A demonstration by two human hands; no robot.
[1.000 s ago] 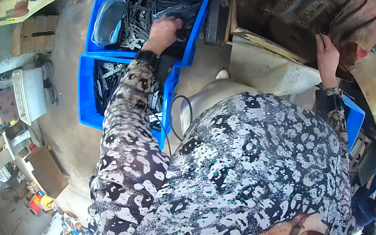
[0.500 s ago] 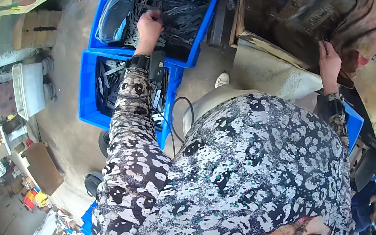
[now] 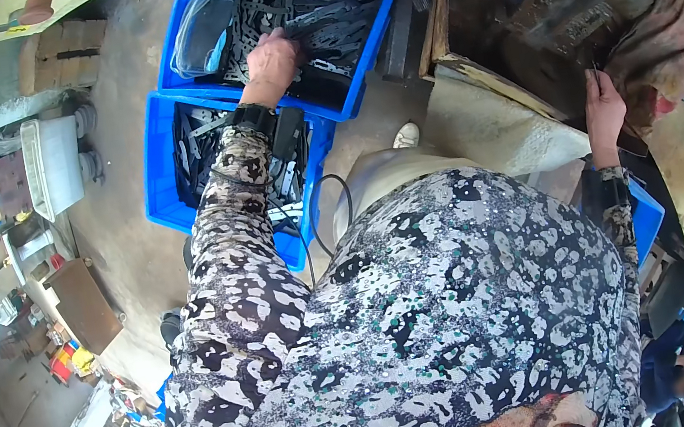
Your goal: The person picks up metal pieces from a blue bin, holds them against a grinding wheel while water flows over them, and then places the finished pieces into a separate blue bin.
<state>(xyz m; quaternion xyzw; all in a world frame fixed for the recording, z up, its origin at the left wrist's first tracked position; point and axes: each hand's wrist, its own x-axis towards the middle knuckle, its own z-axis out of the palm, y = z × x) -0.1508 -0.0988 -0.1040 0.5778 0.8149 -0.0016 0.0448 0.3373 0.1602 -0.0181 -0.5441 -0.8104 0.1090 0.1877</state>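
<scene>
My left hand (image 3: pixel 273 68) reaches into the farther blue crate (image 3: pixel 170 61), over a heap of thin flat metal strips (image 3: pixel 335 21) with cut-out shapes. Its fingers are curled down against the strips, and their tips are hidden, so what they grip is unclear. At the right, my right hand (image 3: pixel 605 112) is closed in a pinch beside a dark, wet-looking metal machine bed (image 3: pixel 553 11). Something thin and dark shows at its fingertips, too small to name. A clear plastic tub (image 3: pixel 205 32) sits inside the crate's left end.
A second blue crate (image 3: pixel 157 168) with more strips stands nearer, under my left forearm. A dark cable (image 3: pixel 349 198) loops beside it. A wooden board edge (image 3: pixel 513 92) and a pale sheet (image 3: pixel 482 125) border the machine. Stained cloth (image 3: pixel 676 31) hangs at the far right.
My left hand has turned and shifted slightly nearer within the crate, over the strips. My right hand stays pinched by the machine, only a little lower in the picture.
</scene>
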